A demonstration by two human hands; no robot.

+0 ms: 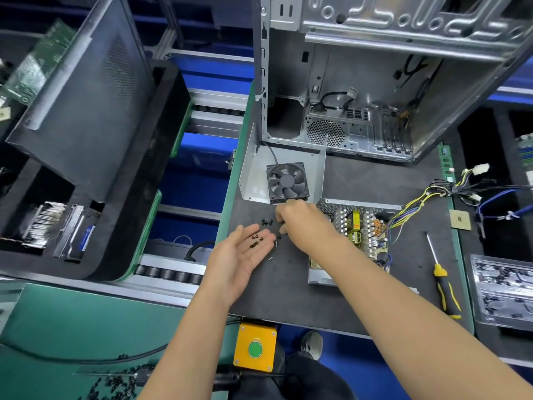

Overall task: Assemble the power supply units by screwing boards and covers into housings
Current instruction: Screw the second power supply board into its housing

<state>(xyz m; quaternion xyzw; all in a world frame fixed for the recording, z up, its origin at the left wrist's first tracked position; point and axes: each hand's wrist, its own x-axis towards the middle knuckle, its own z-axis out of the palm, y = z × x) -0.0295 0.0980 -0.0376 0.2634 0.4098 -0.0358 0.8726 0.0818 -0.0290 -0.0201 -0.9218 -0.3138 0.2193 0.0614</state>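
Gathering screws for the power supply

The left hand (245, 252) lies flat, palm up, as a tray for screws (256, 240); the right hand (297, 216) curls its fingers over loose ones on the mat, likely picking. The board (357, 229) sits in its housing just beside, cover (284, 177) behind.

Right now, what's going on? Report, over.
Left hand open, screws on palm. Right hand picking at loose screws on mat. Board sits in housing; screwdriver untouched. Nothing blocking.
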